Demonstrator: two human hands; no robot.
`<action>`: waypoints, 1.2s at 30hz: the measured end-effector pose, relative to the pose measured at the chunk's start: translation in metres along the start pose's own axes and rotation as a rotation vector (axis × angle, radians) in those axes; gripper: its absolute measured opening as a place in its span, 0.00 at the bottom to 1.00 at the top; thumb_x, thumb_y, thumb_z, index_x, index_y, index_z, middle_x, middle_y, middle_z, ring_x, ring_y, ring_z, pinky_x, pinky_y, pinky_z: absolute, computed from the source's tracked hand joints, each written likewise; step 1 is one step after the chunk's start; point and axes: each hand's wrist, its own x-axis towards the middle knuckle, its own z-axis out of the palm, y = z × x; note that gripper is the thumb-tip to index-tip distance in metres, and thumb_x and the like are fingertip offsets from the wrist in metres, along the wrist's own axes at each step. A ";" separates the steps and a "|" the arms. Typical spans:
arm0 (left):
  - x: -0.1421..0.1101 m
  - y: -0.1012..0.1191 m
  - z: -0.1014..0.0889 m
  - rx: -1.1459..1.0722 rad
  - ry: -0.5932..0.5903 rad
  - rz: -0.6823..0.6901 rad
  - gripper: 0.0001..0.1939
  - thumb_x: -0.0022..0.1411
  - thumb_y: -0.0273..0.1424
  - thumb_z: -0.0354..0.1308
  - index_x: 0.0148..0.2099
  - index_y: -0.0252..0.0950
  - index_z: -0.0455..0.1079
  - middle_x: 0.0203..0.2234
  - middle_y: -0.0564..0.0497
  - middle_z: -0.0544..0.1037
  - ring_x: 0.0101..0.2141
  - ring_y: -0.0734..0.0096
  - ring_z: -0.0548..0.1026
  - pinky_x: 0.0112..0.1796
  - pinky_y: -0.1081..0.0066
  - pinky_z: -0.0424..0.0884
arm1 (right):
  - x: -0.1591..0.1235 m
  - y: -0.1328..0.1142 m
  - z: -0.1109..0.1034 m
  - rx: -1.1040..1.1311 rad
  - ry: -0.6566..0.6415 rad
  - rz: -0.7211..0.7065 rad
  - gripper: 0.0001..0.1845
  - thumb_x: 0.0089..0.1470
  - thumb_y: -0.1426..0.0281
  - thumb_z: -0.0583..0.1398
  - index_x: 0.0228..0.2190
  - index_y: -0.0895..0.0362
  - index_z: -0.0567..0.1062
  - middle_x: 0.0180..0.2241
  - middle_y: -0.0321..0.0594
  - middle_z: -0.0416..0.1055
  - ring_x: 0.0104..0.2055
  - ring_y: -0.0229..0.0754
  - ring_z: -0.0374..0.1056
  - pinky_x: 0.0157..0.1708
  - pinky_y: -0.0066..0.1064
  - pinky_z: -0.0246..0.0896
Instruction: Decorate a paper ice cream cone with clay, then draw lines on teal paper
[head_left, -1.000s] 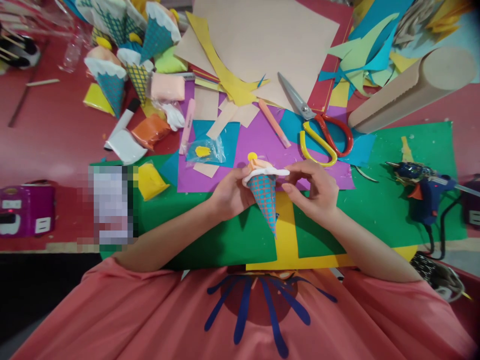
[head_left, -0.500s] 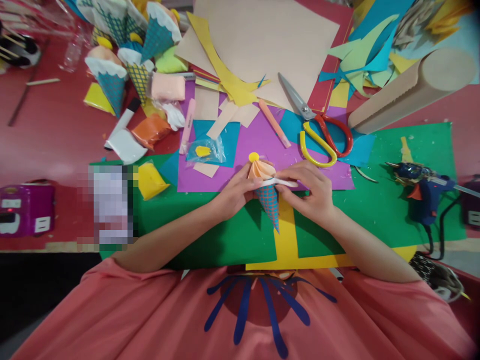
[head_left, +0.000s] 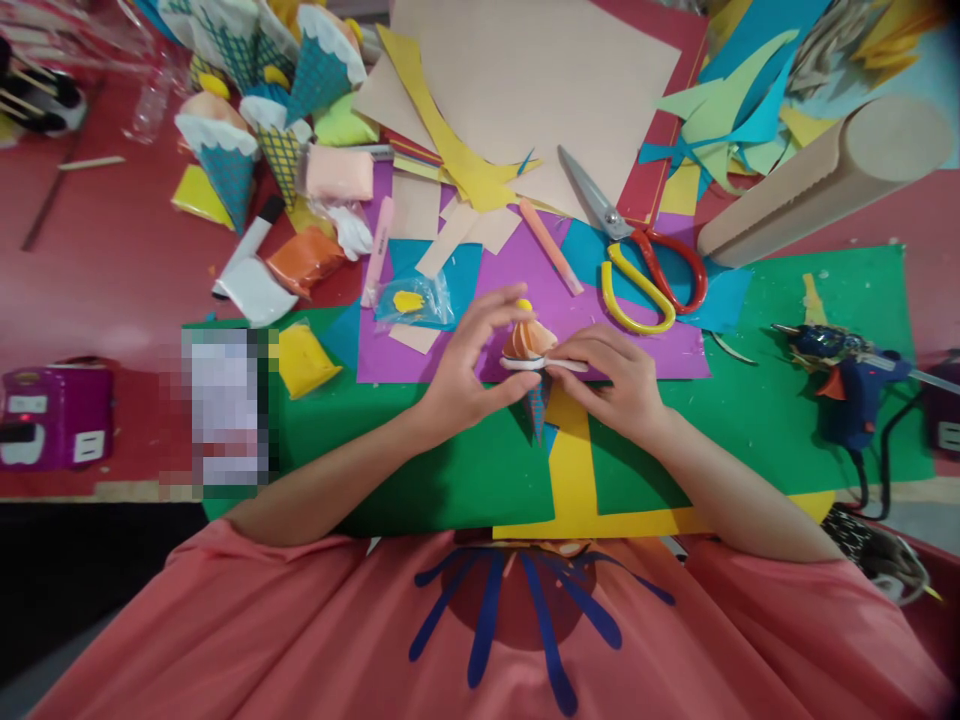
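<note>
A small craft ice cream cone stands upright, point down, between my hands. Its lower part is blue with reddish cross lines, under a ridged peach top with a yellow ball at the tip. A thin white clay strip runs along the seam, its free end sticking out to the right. My right hand pinches this strip beside the cone. My left hand is spread open, its thumb at the front of the cone just below the strip and its fingers raised at the left; part of the cone is hidden.
Scissors lie beyond my right hand. A hot glue gun rests at the right on green sheet. Finished cones and clay packets sit at the back left. A beige roll lies at the back right.
My left fingers have lifted off the cone and spread apart. The cone has turned and tilted more upright; my right hand stays at the strip and has shifted slightly left.
</note>
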 end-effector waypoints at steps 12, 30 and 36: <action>0.000 0.005 0.002 0.313 -0.016 0.050 0.13 0.61 0.43 0.60 0.43 0.43 0.74 0.55 0.45 0.72 0.57 0.57 0.68 0.57 0.54 0.63 | 0.001 -0.001 -0.002 0.030 -0.015 -0.006 0.04 0.57 0.74 0.61 0.37 0.55 0.75 0.32 0.39 0.77 0.34 0.39 0.74 0.33 0.30 0.70; 0.000 0.005 0.003 0.348 0.018 0.227 0.03 0.62 0.34 0.61 0.39 0.42 0.74 0.52 0.46 0.75 0.56 0.60 0.71 0.54 0.55 0.68 | 0.001 -0.004 -0.001 0.053 0.030 0.028 0.02 0.57 0.72 0.61 0.34 0.55 0.74 0.29 0.37 0.77 0.30 0.36 0.73 0.29 0.28 0.69; 0.001 0.003 0.003 0.450 0.053 0.307 0.03 0.64 0.33 0.60 0.40 0.40 0.73 0.51 0.46 0.76 0.53 0.63 0.74 0.51 0.60 0.72 | 0.000 -0.002 0.000 0.021 -0.017 -0.027 0.05 0.58 0.73 0.61 0.38 0.56 0.74 0.34 0.40 0.79 0.35 0.38 0.76 0.34 0.29 0.72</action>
